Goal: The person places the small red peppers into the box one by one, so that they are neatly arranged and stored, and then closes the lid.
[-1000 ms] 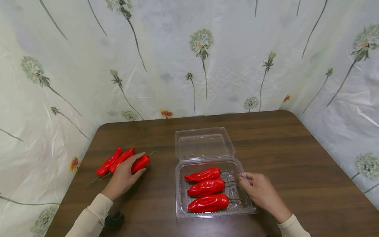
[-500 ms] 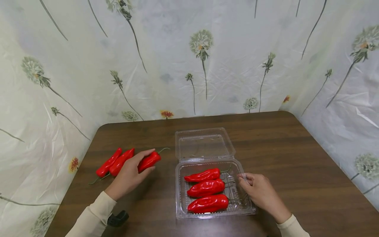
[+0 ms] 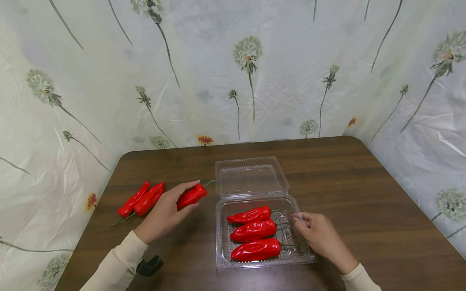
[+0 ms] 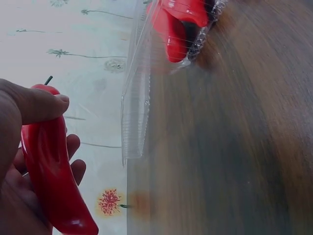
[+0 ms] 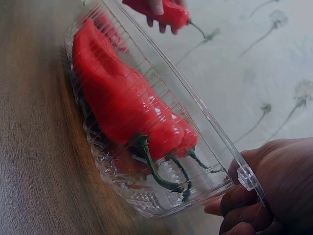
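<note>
My left hand (image 3: 165,212) grips a red pepper (image 3: 191,196) with a thin green stem, thumb on one side and fingers round the other. It is left of a clear plastic clamshell container (image 3: 223,242), whose lid (image 3: 252,176) lies folded back. Three more red peppers (image 3: 256,249) lie in a column inside the container, stems to the right. My right hand (image 3: 320,234) pinches the container's right rim between thumb and fingers, plain in the right wrist view. In the left wrist view the held pepper (image 4: 49,161) is off the table, its stem beyond my thumb.
Two red peppers (image 3: 150,198) lie side by side at the left of the brown wooden table (image 3: 364,194). A dark strap-like piece (image 3: 150,266) shows under my left sleeve. Dandelion-printed sheeting (image 3: 204,72) hangs behind the table and at both sides.
My left hand has carried its pepper to the right, away from the two on the table and closer to the container. My right hand and the container have stayed in place.
</note>
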{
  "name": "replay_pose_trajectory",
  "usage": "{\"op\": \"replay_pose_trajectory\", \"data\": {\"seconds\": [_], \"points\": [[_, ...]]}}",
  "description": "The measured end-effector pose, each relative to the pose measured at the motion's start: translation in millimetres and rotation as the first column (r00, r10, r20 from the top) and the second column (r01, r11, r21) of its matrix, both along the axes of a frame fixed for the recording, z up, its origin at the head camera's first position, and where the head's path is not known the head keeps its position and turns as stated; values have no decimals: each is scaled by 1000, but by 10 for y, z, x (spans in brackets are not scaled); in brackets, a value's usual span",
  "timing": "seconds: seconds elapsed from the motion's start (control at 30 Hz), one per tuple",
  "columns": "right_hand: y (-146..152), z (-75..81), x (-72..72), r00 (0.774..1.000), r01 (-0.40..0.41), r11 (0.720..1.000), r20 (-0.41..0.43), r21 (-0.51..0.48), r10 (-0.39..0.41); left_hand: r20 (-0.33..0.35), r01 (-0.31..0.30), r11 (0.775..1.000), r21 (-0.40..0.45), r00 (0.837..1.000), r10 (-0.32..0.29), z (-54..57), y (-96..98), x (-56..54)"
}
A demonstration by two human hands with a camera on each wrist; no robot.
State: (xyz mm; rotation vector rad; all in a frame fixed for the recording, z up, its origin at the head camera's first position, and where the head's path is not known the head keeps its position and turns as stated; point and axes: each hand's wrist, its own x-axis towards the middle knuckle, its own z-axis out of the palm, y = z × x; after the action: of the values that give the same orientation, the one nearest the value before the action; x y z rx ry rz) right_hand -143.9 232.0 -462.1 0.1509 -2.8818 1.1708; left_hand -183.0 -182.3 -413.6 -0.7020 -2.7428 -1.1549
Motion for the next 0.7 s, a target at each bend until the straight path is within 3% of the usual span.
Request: {"op": "replay_pose_trajectory", "data": {"seconds": [0.27, 0.7], "points": [[6, 7, -3, 1000, 0, 1000, 7, -6, 0, -33, 43, 999, -1, 999, -43, 26, 112, -27], [2, 8, -3, 999, 6, 1000, 33, -1, -6, -4, 141, 990, 24, 990, -141, 66, 396, -70]]}}
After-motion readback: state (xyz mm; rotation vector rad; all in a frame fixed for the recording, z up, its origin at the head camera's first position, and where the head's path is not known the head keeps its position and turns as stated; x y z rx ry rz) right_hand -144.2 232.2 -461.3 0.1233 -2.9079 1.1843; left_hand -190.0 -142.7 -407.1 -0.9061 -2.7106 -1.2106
